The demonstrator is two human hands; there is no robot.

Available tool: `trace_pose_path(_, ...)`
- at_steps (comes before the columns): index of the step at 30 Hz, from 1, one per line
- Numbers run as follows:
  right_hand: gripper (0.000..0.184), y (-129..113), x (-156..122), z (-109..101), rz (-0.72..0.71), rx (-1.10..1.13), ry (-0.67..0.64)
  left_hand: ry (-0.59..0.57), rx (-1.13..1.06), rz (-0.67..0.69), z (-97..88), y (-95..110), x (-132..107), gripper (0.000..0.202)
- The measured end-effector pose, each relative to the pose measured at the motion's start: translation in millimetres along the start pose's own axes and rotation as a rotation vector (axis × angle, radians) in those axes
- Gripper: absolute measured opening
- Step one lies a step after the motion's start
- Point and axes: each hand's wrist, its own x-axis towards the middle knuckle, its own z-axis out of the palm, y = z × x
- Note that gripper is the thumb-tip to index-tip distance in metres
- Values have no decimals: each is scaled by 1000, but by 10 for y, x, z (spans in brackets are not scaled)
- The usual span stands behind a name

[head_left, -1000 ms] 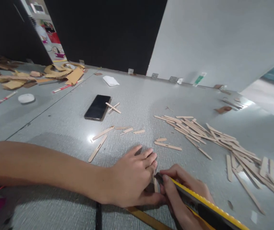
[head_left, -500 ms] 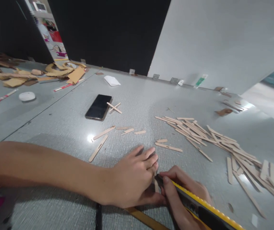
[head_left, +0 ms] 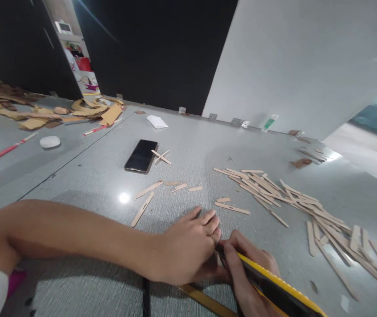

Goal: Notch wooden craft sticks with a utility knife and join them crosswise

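My right hand (head_left: pixel 254 273) is wrapped round a yellow and black utility knife (head_left: pixel 274 286); its tip end is close against the fingers of my left hand. My left hand (head_left: pixel 188 246) lies low on the table, palm down, fingers bent together and thumb tucked under. The wooden craft stick it holds down is mostly hidden now; a pale piece showed between thumb and fingers a moment ago. Just beyond lie a slotted craft stick (head_left: pixel 232 208), another slotted stick (head_left: pixel 142 210) and several short cut pieces (head_left: pixel 195 189).
A loose heap of craft sticks (head_left: pixel 327 220) spreads to the right. Farther off are a phone (head_left: pixel 141 156) with two crossed sticks (head_left: pixel 162 157) at its edge, a white mouse (head_left: pixel 50 141) and cardboard scraps (head_left: pixel 89 110). A brownish strip (head_left: pixel 206 301) lies near my wrist.
The view has shifted slightly, so the table things appear a little lower. The knife tip stays beside my left fingers; the stick there is now more covered.
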Motion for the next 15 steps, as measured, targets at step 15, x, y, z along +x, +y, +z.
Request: trace_pose_path(15, 27, 6, 54, -126, -92, -45, -64, -57, -49, 3, -51, 16, -1, 60)
